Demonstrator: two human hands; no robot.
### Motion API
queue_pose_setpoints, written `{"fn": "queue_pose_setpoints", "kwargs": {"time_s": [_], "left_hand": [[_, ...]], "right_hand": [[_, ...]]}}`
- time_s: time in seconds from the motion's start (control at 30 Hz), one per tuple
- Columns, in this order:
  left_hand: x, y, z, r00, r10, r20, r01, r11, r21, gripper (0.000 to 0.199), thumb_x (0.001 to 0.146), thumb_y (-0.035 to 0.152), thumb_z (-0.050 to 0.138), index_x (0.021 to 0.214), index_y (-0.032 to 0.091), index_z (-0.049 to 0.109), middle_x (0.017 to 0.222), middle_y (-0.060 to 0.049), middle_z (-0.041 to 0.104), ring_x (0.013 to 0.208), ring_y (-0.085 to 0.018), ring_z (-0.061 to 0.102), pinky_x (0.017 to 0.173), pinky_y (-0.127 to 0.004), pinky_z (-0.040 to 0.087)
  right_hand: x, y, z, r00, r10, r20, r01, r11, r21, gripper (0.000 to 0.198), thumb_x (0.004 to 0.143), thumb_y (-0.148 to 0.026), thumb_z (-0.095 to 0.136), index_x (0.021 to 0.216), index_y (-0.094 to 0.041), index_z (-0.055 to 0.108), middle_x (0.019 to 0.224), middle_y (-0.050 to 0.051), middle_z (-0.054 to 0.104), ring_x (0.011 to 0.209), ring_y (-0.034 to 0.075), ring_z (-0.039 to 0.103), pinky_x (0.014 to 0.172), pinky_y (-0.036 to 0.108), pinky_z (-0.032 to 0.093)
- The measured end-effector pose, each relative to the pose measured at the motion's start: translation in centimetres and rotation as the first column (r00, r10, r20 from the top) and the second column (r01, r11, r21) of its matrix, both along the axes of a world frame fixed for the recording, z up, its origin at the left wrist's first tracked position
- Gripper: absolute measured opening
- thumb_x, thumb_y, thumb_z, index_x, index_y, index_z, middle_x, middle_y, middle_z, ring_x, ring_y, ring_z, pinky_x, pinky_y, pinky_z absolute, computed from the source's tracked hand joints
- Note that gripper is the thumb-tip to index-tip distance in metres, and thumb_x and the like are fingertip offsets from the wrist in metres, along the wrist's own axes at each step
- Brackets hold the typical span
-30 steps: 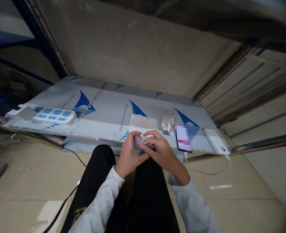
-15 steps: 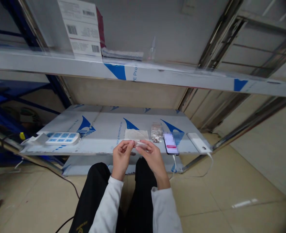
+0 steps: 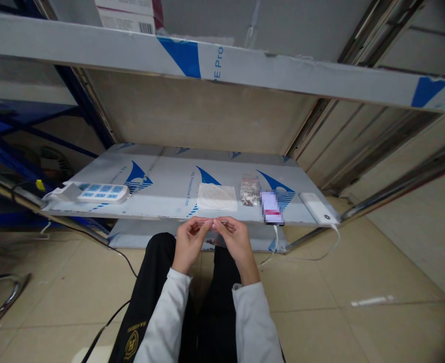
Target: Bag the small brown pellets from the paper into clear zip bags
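My left hand (image 3: 191,241) and my right hand (image 3: 235,241) meet in front of the shelf edge, thumbs and fingertips pinched together. Between them is a thin, clear plastic piece (image 3: 222,221), mostly covered by the fingers, so its exact kind does not show. Just beyond the fingers, a folded white tissue (image 3: 217,197) lies flat on the shelf. A clear plastic bag (image 3: 250,190) with small brownish contents rests to its right. Beside that bag is a phone (image 3: 272,207) with its screen lit.
The film-covered metal shelf (image 3: 162,201) carries a white power strip (image 3: 103,193) at left and a white power bank (image 3: 319,208) with a cable at right. An upper shelf (image 3: 282,70) crosses above, bearing white boxes (image 3: 127,19). A black cable (image 3: 105,330) runs over the floor.
The view has tilted down, so the upper shelf sits higher in the frame. My hands are now nearer the shelf's front edge, away from the tissue, still pinched together.
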State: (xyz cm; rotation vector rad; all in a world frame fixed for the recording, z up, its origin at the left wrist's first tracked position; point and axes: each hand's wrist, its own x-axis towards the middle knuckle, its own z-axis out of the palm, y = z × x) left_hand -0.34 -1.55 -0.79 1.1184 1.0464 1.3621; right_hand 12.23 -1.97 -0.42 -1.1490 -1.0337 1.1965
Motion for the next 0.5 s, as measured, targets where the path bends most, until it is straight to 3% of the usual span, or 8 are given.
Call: {"fn": "queue_pose_setpoints", "kwargs": {"time_s": [0.13,0.27,0.37,0.5], "left_hand": [[-0.1,0.4,0.1,0.996,0.044,-0.082,-0.042,0.999,0.027,0.023,0.072,0.035,0.072,0.076,0.013,0.067,0.075,-0.006,0.072,0.071,-0.017,0.067,0.073,-0.028,0.054],[0.3,0.2,0.3,1.000,-0.003,-0.001,0.003,0.999,-0.033,0.025,0.072,0.036,0.072,0.080,0.014,0.065,0.076,-0.005,0.072,0.071,-0.015,0.067,0.072,-0.027,0.054],[0.4,-0.1,0.2,0.998,-0.044,0.042,0.047,0.996,-0.079,0.025,0.072,0.035,0.073,0.084,0.014,0.067,0.081,-0.006,0.073,0.075,-0.016,0.068,0.074,-0.029,0.055],[0.1,-0.1,-0.4,0.999,-0.016,-0.039,0.014,0.999,-0.052,0.020,0.070,0.032,0.074,0.079,0.014,0.070,0.077,-0.005,0.073,0.073,-0.017,0.068,0.074,-0.029,0.055]], "right_hand": [[-0.3,-0.1,-0.1,0.993,-0.009,-0.116,0.004,0.999,-0.045,0.032,0.066,-0.046,0.076,0.078,-0.017,0.068,0.070,0.004,0.072,0.065,0.018,0.067,0.071,0.034,0.055],[-0.3,-0.4,-0.6,0.986,-0.081,-0.147,0.083,0.997,0.003,0.024,0.069,-0.039,0.075,0.067,-0.019,0.062,0.065,0.000,0.067,0.060,0.014,0.063,0.066,0.028,0.052],[0.0,-0.5,-0.9,0.991,-0.016,-0.130,0.015,1.000,-0.006,0.022,0.070,-0.038,0.074,0.068,-0.019,0.062,0.070,0.000,0.068,0.065,0.015,0.063,0.067,0.027,0.051],[0.1,-0.8,-1.1,0.992,0.026,-0.124,-0.033,0.998,-0.053,0.024,0.073,-0.042,0.071,0.076,-0.019,0.067,0.074,0.002,0.070,0.070,0.017,0.065,0.074,0.031,0.052]]}}
